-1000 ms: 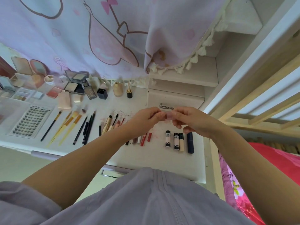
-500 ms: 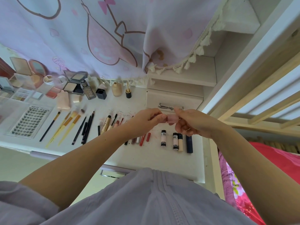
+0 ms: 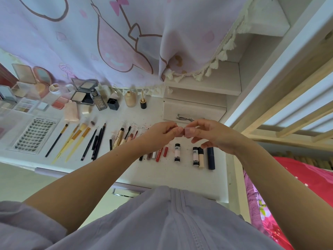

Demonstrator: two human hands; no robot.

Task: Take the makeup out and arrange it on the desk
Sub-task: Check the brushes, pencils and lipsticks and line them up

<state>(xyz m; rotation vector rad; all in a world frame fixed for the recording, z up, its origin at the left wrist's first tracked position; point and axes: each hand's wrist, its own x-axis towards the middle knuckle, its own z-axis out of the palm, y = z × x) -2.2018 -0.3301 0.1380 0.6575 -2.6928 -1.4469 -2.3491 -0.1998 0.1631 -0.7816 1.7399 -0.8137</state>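
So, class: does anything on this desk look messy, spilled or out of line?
Yes. Dark and reddish specks are scattered over the white desk near the lip pencils, like crumbs of makeup. The brushes lie fanned, not parallel.

You've got a small pink tube [image 3: 187, 132] up above the desk [image 3: 162, 174], level, pinched at both ends between your left hand [image 3: 162, 134] and right hand [image 3: 212, 136]. Under it on the desk lies a white tube with a black cap [image 3: 177, 152], set apart from its neighbours. Right of that, three more lie side by side: a white-and-black tube [image 3: 195, 156], a cream concealer [image 3: 201, 157] and a dark navy stick [image 3: 210, 158]. Left of the white tube you see red lip pencils [image 3: 161, 153]. Further left sit the brushes [image 3: 79, 139], fanned out, then the lash tray [image 3: 34, 135]. Behind them stand the compacts [image 3: 81, 95] and a foundation bottle [image 3: 130, 98].
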